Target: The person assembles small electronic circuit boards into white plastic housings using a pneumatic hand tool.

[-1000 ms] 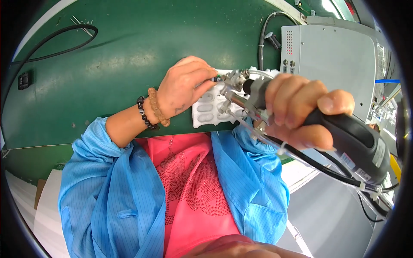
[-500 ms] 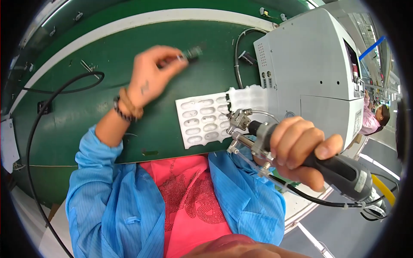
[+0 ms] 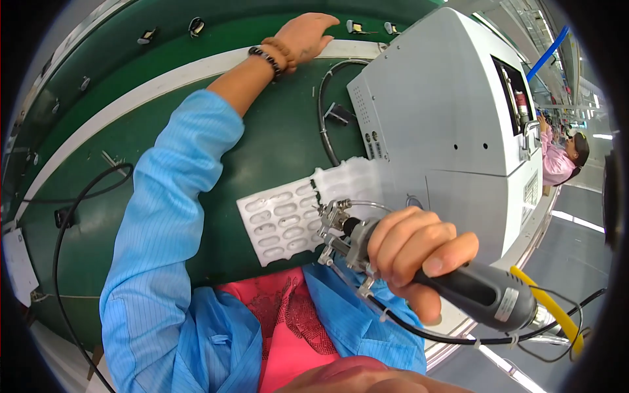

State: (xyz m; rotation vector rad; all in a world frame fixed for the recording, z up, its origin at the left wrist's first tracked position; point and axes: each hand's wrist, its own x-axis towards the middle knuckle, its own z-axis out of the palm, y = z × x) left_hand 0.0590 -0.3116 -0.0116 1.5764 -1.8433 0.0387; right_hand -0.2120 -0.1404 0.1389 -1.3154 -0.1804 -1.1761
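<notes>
My left hand (image 3: 306, 38) is stretched out to the far side, over the pale rim beside the green belt. Its fingers are extended and apart, and I see nothing held in them. Just right of the fingertips lies a small grey and yellow part (image 3: 356, 27) on the belt. My right hand (image 3: 419, 255) is wrapped round the black grip of a power screwdriver (image 3: 488, 291). The metal head of this tool points left, close to the white tray (image 3: 278, 223) with oval pockets. A thin clear hose runs from the head.
A large grey-white machine (image 3: 426, 98) stands on the right. Near its base are a black cable (image 3: 323, 111) and a small dark part (image 3: 339, 114) on the green table (image 3: 223, 242). Another black cable (image 3: 59, 262) loops at left. A person in pink (image 3: 560, 160) is at far right.
My left hand has moved away to the far belt and no longer holds the small dark part seen in it earlier. My right hand keeps its grip on the screwdriver; the view has shifted.
</notes>
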